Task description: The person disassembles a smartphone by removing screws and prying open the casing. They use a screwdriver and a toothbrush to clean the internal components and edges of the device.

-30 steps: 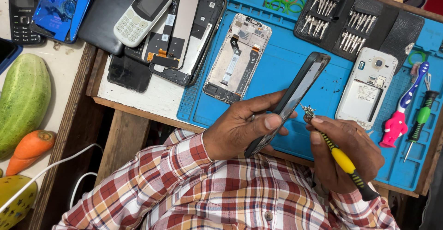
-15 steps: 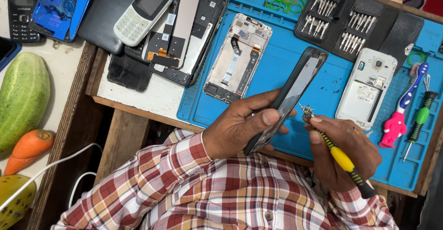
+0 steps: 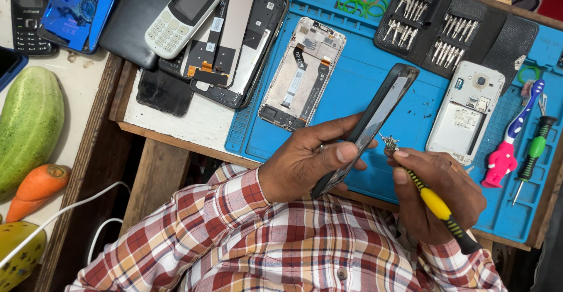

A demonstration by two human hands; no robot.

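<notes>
Left hand (image 3: 305, 160) grips a dark phone (image 3: 369, 125); right hand (image 3: 437, 189) clasps a yellow screwdriver (image 3: 437, 207).

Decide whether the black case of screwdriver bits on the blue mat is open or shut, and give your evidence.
Open. The black bit case lies unfolded on the blue mat, its rows of metal bits exposed.

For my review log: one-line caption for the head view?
Left hand tilts a dark phone while right hand brings a yellow-handled screwdriver to its edge.

Glossy black phone (image 3: 368, 129) in left hand (image 3: 305, 160); screwdriver (image 3: 437, 210) in right hand (image 3: 437, 201), yellow plastic grip, metal tip. Beyond: matt blue rubbery mat (image 3: 358, 84).
</notes>
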